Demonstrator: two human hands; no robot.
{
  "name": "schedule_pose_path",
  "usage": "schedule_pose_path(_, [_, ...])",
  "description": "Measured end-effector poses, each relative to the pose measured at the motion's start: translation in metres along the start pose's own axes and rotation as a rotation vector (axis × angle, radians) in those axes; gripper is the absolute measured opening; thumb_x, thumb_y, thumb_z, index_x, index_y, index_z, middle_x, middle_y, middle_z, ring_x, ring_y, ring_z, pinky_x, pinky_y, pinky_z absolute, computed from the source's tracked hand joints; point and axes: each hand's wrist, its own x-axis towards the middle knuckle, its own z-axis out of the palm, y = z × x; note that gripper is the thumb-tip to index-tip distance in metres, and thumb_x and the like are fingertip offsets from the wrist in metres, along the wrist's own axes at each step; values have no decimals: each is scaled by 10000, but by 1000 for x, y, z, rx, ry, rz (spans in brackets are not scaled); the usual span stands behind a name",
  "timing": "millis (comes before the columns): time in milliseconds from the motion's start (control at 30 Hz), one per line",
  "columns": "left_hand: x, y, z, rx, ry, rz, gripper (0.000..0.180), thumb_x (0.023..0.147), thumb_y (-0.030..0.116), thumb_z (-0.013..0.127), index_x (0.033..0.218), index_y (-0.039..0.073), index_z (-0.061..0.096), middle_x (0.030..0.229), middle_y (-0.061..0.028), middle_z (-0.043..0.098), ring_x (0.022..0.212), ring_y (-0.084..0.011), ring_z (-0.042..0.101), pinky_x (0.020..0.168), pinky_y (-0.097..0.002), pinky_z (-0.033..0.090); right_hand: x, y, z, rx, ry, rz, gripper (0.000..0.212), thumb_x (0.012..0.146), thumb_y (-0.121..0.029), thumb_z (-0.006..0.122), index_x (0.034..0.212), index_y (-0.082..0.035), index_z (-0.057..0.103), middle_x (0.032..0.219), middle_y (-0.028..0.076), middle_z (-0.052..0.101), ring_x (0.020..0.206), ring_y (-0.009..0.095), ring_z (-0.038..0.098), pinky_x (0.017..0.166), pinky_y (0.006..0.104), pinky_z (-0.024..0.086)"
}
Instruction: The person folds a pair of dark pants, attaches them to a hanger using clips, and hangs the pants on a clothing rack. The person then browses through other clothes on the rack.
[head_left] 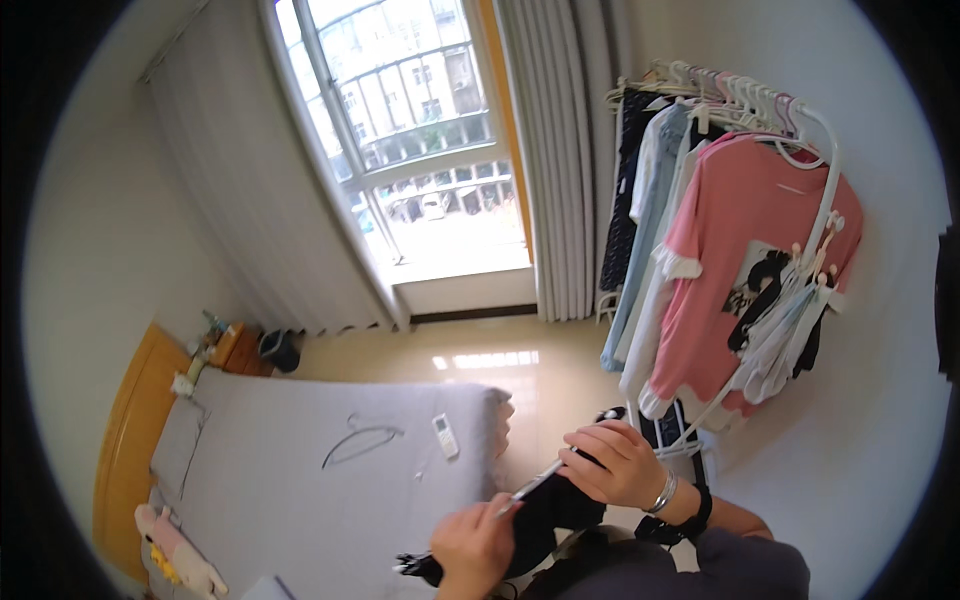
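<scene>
Slender, straight, pale rod (536, 484) with soft black cloth (572, 506), gripped by the left hand (473, 548) and the right hand (613, 466) beside a grey-covered bed (300, 460).
The rod's long axis slants from the left hand at lower left to the right hand at upper right, directed toward the white tubular clothes rack (829, 190); both hands are curled closed around it. The curled fingers hide both ends of the bare stretch, and the cloth's lower part is hard to make out against the person's dark clothing. Dark pieces with pale tips show beyond each hand; their join to the rod is hidden. The rod is thin and smooth, the cloth matte and loosely hanging.
</scene>
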Motion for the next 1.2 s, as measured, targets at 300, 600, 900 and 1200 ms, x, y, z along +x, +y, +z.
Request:
schedule_pose_path(300, [138,-28,92,-90,-88,109,146,751,138,771,825,77,661,660,-63,617,546,-256,571,496,-344,420,-48,139,-48,-340,-23,364,300,769,-90,679,1063,-64,630,1176,88,587,1114,283,515,926,421,434])
schedule_pose_path(600, [285,-26,179,-219,2,302,158,773,102,747,893,55,655,632,-71,590,544,-252,569,499,-341,424,-66,212,-72,-561,-73,554,239,726,-32,665,963,-55,636,1138,83,597,1097,293,509,901,430,431])
schedule_pose_path(900, [424,-62,298,-313,72,522,214,761,131,769,926,46,661,558,-46,507,488,-218,514,467,-322,386,-2,279,-79,-938,-185,507,178,745,-57,652,923,-67,647,1158,94,605,1109,317,488,884,454,441])
schedule_pose_path(1200, [551,-89,386,-617,47,771,226,766,156,775,910,20,665,546,-21,484,460,-163,490,439,-288,356,190,354,-83,-1196,-276,463,142,770,-23,628,911,-39,642,1077,114,627,1033,330,526,894,431,432])
